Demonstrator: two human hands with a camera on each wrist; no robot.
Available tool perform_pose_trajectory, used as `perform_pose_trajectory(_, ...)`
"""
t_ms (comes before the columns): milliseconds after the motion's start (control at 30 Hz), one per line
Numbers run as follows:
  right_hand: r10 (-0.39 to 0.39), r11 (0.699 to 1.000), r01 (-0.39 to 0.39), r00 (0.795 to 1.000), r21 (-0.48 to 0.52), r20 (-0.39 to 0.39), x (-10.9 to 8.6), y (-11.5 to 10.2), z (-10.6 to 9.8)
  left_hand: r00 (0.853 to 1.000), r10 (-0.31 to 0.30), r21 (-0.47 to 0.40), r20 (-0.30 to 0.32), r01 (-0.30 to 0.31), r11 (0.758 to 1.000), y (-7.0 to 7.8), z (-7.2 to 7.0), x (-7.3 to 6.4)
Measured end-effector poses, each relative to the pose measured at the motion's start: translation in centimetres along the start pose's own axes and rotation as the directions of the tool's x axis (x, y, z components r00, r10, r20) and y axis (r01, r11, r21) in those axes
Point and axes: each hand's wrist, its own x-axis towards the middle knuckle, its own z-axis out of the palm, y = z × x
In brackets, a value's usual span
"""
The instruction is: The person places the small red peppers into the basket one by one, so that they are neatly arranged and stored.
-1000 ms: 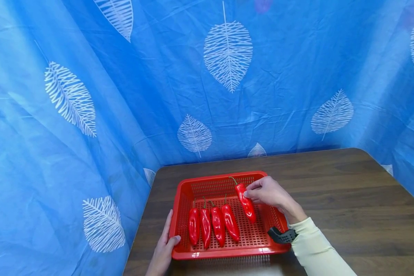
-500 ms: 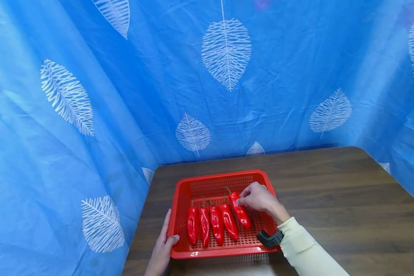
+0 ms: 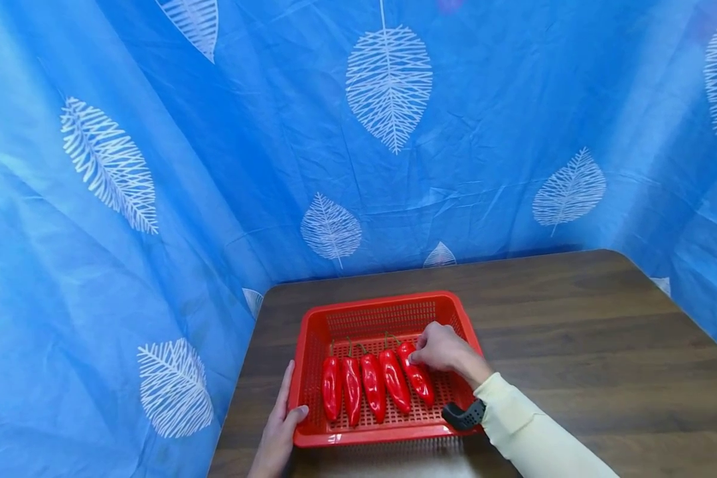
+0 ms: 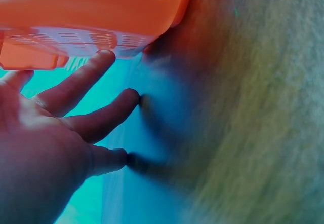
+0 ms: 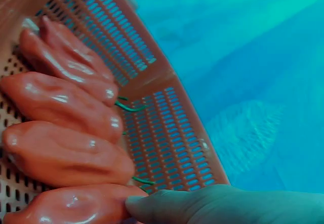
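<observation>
A red plastic basket (image 3: 388,305) with slotted walls holds several glossy red chili peppers with green stems, lying side by side. My right hand (image 3: 445,348) is inside it, thumb and fingers pinching the upper part of the rightmost chili pepper (image 3: 418,382). That pepper lies close beside the neighbouring chili pepper (image 3: 396,382). In the right wrist view the thumb (image 5: 172,203) presses on the held pepper; the other fingers are hidden there. My left hand (image 3: 277,431) is at the basket's left side, thumb at the rim. Its fingers (image 4: 96,117) are spread and fairly straight along the outside.
The basket stands on the left part of a dark wood-grain table (image 3: 573,332). Bare tabletop extends to the right. A blue curtain (image 3: 263,133) with white leaf prints hangs behind and around the table. A black band (image 3: 465,416) is on the right wrist.
My right hand has moved left and nearer, lowering the chili pepper down to lie next to the others in the row. The left hand stays at the basket's side.
</observation>
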Motion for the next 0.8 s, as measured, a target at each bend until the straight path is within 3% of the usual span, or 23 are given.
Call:
perform_pose_trajectory(367,0.006,0.997,-0.004,1.0,-0.072,0.02,0.25,-0.23,0.43,1.0,0.003,0.003,-0.008,-0.003,1.0,0.42,0.09,-0.13)
perform_pose_trajectory(800,-0.008,0.999,0.01,0.999,-0.045,0.04,0.36,-0.13,0.59,1.0,-0.011,-0.011,-0.024,0.011,1.0,0.2,0.51,-0.31)
